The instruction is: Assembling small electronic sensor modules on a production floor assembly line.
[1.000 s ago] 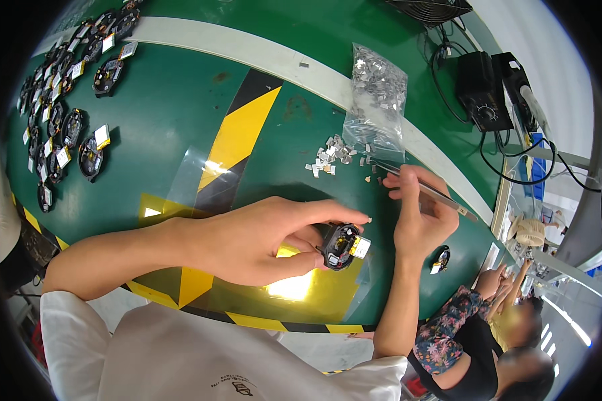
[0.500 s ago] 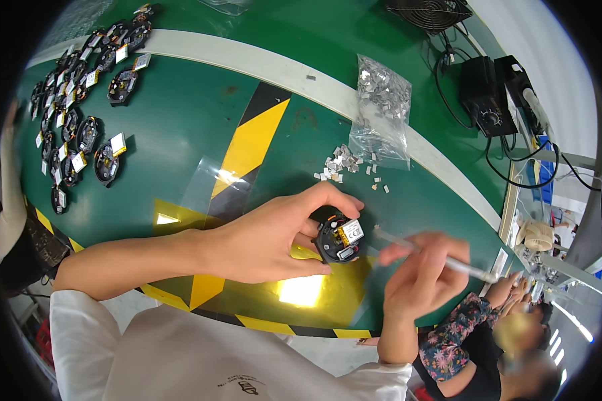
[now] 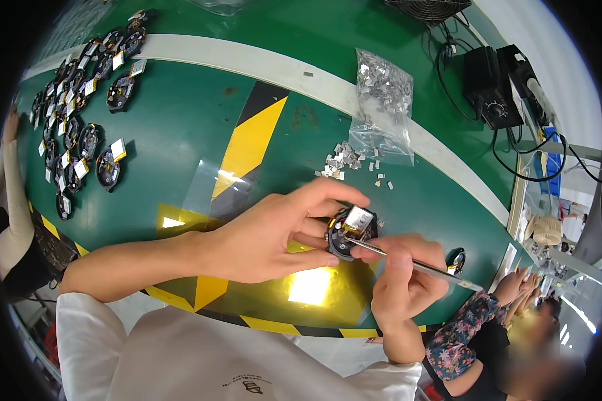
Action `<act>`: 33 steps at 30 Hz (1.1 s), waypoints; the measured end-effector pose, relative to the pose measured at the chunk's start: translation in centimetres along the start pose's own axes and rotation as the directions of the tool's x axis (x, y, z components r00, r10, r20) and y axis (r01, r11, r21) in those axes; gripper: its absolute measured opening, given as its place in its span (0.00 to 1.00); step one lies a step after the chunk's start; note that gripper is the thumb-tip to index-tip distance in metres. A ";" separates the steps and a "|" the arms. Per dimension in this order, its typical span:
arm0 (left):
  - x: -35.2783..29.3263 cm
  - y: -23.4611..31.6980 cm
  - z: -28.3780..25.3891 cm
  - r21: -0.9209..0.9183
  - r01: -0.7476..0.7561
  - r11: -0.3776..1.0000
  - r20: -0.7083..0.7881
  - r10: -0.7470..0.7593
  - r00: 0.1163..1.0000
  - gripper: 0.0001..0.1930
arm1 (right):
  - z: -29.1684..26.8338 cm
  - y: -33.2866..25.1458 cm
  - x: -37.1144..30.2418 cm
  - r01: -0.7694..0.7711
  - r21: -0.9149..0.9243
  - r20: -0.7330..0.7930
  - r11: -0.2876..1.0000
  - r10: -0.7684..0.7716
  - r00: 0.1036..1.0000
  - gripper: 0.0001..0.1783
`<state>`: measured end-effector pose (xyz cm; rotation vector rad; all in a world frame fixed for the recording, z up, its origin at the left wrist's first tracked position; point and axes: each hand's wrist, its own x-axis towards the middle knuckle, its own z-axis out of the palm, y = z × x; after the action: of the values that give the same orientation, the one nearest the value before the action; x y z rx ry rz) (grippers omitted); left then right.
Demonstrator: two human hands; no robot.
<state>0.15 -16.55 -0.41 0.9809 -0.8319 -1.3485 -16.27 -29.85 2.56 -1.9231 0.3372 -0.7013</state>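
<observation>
My left hand grips a round black watch case by its sides, open face up, with thumb and fingers curled about it. Inside the case show small electronic parts, and a silver-white battery with a yellow strip sits tilted at its far edge. In my right hand is a slim metal pair of tweezers, pinched between thumb and fingers. The tweezers' tip reaches into the case just below the battery; whether it holds anything is too small to tell.
Several similar watch cases with batteries spread over the left. Loose small metal pieces lie beyond my hands, beside a plastic bag of them. Another case lies right. A black control box stands far right; a co-worker's sleeve is near.
The tweezers have moved left, from beside the watch case to inside it. My left hand has turned the case slightly. Another watch case now shows beyond my right hand.
</observation>
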 end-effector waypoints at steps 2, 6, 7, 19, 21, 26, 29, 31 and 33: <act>0.0 -0.5 0.1 -0.014 -0.017 1.000 -0.037 0.017 0.999 0.34 | -0.3 0.5 -0.3 0.050 0.008 -0.021 0.999 -0.050 0.999 0.05; 0.0 -0.1 0.2 -0.029 0.034 0.999 -0.112 -0.037 0.993 0.32 | -0.6 0.5 -0.6 0.129 -0.040 -0.015 0.991 -0.130 0.991 0.08; 0.0 0.0 0.2 -0.011 0.042 0.999 -0.134 -0.043 0.990 0.32 | -0.5 0.3 -0.6 0.126 -0.038 -0.014 0.991 -0.127 0.992 0.08; -0.3 -0.5 0.4 0.091 -0.019 0.996 -0.120 0.030 0.992 0.31 | 0.1 -0.3 -0.4 0.028 -0.133 0.024 0.991 -0.025 0.999 0.08; -0.3 -0.5 0.4 0.089 -0.026 0.996 -0.124 0.037 0.992 0.31 | 0.1 -0.2 -0.4 0.038 -0.133 0.024 0.990 -0.035 0.999 0.09; -0.3 -0.9 0.6 0.095 -0.077 0.993 -0.163 0.092 0.982 0.29 | 0.2 -0.1 -0.5 0.047 -0.138 0.030 0.989 -0.043 0.999 0.09; -0.3 -1.0 0.6 0.099 -0.095 0.990 -0.164 0.111 0.980 0.29 | 0.2 -0.1 -0.4 0.072 -0.146 0.043 0.987 -0.066 0.997 0.09; -0.3 -1.0 0.5 0.126 -0.086 0.988 -0.161 0.106 0.981 0.29 | 0.1 -0.1 -0.2 0.096 -0.150 0.052 0.984 -0.089 0.995 0.09; -0.3 -1.1 0.5 0.127 -0.084 0.988 -0.166 0.104 0.981 0.29 | 0.1 -0.1 0.1 0.151 -0.166 0.084 0.974 -0.139 0.987 0.10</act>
<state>-0.79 -16.23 -1.19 1.1206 -0.8239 -1.1261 -16.19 -29.80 2.60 -2.1487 0.2193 -0.7152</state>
